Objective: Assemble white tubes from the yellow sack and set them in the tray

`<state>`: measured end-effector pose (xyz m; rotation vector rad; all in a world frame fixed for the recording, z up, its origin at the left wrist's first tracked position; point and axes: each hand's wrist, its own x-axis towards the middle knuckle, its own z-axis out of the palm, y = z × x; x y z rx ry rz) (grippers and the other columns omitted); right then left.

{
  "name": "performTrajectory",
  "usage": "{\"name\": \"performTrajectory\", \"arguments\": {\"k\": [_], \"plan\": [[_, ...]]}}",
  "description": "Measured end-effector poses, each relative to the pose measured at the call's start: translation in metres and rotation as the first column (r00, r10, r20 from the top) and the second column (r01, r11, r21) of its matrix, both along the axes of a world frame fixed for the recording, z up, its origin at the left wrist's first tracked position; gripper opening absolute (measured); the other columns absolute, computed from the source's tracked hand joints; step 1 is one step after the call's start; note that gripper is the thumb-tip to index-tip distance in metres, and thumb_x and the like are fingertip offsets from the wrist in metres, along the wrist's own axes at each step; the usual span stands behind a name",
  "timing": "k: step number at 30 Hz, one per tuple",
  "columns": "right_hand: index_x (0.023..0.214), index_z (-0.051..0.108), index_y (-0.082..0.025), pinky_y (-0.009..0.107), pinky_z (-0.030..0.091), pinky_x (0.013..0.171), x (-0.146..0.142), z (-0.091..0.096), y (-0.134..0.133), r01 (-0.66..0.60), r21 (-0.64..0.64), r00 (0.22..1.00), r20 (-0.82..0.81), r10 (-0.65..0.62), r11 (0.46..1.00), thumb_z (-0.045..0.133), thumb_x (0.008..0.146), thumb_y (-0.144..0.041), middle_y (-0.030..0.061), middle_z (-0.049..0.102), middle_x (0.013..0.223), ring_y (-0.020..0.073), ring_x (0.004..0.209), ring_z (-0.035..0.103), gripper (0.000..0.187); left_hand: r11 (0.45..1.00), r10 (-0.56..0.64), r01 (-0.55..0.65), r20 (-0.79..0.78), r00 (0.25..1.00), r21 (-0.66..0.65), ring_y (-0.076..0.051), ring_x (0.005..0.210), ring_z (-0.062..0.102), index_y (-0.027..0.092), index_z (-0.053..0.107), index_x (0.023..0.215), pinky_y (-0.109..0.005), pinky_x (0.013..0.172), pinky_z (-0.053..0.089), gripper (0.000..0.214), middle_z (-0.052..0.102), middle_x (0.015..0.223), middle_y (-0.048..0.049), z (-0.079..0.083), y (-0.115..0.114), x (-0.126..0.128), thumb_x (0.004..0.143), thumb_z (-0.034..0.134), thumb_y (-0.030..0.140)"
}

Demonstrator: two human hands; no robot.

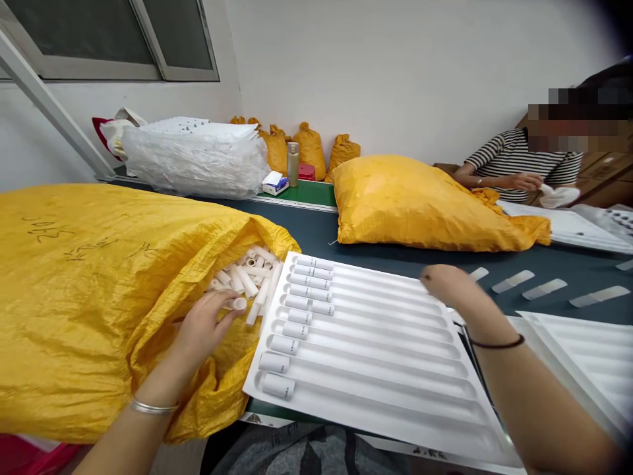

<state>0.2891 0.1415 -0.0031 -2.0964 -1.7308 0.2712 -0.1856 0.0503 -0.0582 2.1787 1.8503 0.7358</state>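
Observation:
My left hand has its fingers round a short white plastic tube at the mouth of a large yellow woven sack. Loose white tubes spill out of the sack's opening. Beside it lies a white grooved tray, with printed white cylinders at the left ends of its grooves. Over the tray's far right corner is my right hand, its fingers curled in; what they hold, if anything, is hidden.
Frosted tubes lie on the dark belt at right. More white trays sit near my right arm. A full yellow sack lies across the belt. A co-worker handles something white at far right. Plastic-wrapped trays stand behind.

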Motion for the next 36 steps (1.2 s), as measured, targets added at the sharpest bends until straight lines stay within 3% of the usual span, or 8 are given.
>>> {"name": "performTrajectory", "arguments": {"k": [4, 8, 10, 14, 19, 22, 27, 36], "plan": [[0.099, 0.071, -0.023, 0.028, 0.051, 0.08, -0.097, -0.031, -0.032, -0.607, -0.055, 0.793, -0.101, 0.601, 0.793, 0.062, 0.083, -0.017, 0.0044, 0.07, 0.1, 0.0171, 0.088, 0.065, 0.019, 0.979, -0.127, 0.078, 0.266, 0.956, 0.189, -0.021, 0.104, 0.062, 0.021, 0.061, 0.107, -0.035, 0.094, 0.048, 0.024, 0.068, 0.11, -0.0061, 0.023, -0.006, 0.048, 0.086, 0.059, 0.032], [0.098, 0.067, -0.013, 0.037, 0.051, 0.082, -0.15, -0.058, -0.045, -0.717, -0.002, 0.696, -0.065, 0.716, 0.697, 0.065, 0.076, -0.011, 0.0122, 0.066, 0.099, 0.0224, 0.086, 0.063, 0.022, 0.958, -0.241, 0.14, 0.443, 0.864, 0.249, -0.02, 0.108, 0.061, 0.022, 0.063, 0.104, -0.035, 0.098, 0.046, 0.02, 0.069, 0.11, -0.0053, 0.039, -0.015, 0.077, 0.084, 0.064, 0.023], [0.091, 0.065, -0.011, 0.042, 0.05, 0.081, -0.156, -0.057, -0.046, -0.669, 0.027, 0.741, -0.043, 0.67, 0.743, 0.065, 0.071, -0.008, 0.0143, 0.064, 0.095, 0.0257, 0.086, 0.061, 0.02, 0.971, -0.221, 0.098, 0.672, 0.706, 0.216, -0.019, 0.107, 0.063, 0.023, 0.059, 0.106, -0.034, 0.095, 0.049, 0.024, 0.068, 0.111, -0.0051, 0.043, -0.021, 0.083, 0.083, 0.065, 0.022], [0.093, 0.058, -0.016, 0.038, 0.05, 0.078, -0.154, -0.031, -0.056, -0.62, 0.157, 0.753, -0.159, 0.639, 0.769, 0.063, 0.073, -0.014, 0.009, 0.061, 0.093, 0.0222, 0.085, 0.059, 0.02, 0.999, -0.051, 0.004, 0.992, 0.113, 0.051, -0.014, 0.094, 0.067, 0.027, 0.049, 0.111, -0.028, 0.083, 0.055, 0.04, 0.071, 0.101, -0.0008, 0.048, -0.028, 0.088, 0.078, 0.071, 0.023], [0.111, 0.056, -0.02, 0.028, 0.053, 0.06, -0.157, -0.003, -0.078, -0.662, 0.293, 0.363, -0.68, 0.637, 0.69, 0.055, 0.09, -0.03, 0.0034, 0.062, 0.084, 0.0143, 0.066, 0.062, 0.024, 0.987, 0.16, 0.042, 0.977, -0.141, -0.155, -0.009, 0.078, 0.068, 0.021, 0.058, 0.099, -0.019, 0.074, 0.055, 0.043, 0.072, 0.091, -0.0002, 0.05, -0.027, 0.094, 0.064, 0.083, 0.024], [0.117, 0.06, -0.023, 0.032, 0.054, 0.074, -0.154, 0.005, -0.081, -0.646, 0.447, 0.42, -0.469, 0.777, 0.619, 0.058, 0.09, -0.023, 0.0073, 0.063, 0.098, 0.0176, 0.086, 0.063, 0.027, 0.98, 0.198, 0.046, 0.978, -0.063, -0.195, -0.009, 0.072, 0.067, 0.018, 0.061, 0.093, -0.018, 0.071, 0.054, 0.04, 0.073, 0.085, -0.0005, 0.045, -0.027, 0.095, 0.062, 0.084, 0.028], [0.13, 0.054, -0.024, 0.036, 0.048, 0.093, -0.141, 0.017, -0.081, -0.746, 0.528, 0.433, -0.079, 0.898, 0.406, 0.05, 0.091, -0.007, 0.0111, 0.055, 0.117, 0.0196, 0.11, 0.055, 0.042, 0.941, 0.197, 0.201, 0.922, 0.334, -0.274, -0.012, 0.066, 0.065, 0.014, 0.066, 0.101, -0.021, 0.062, 0.052, 0.039, 0.071, 0.072, -0.0019, 0.038, -0.031, 0.088, 0.07, 0.078, 0.035], [0.114, 0.06, -0.023, 0.027, 0.05, 0.073, -0.132, 0.025, -0.089, -0.694, 0.464, 0.528, -0.192, 0.828, 0.55, 0.06, 0.09, -0.021, 0.0056, 0.067, 0.098, 0.0156, 0.084, 0.062, 0.024, 0.978, -0.204, 0.192, 0.575, 0.792, 0.083, -0.013, 0.079, 0.064, 0.023, 0.069, 0.109, -0.022, 0.07, 0.05, 0.027, 0.072, 0.091, -0.002, 0.047, -0.044, 0.081, 0.082, 0.067, 0.027]]}}
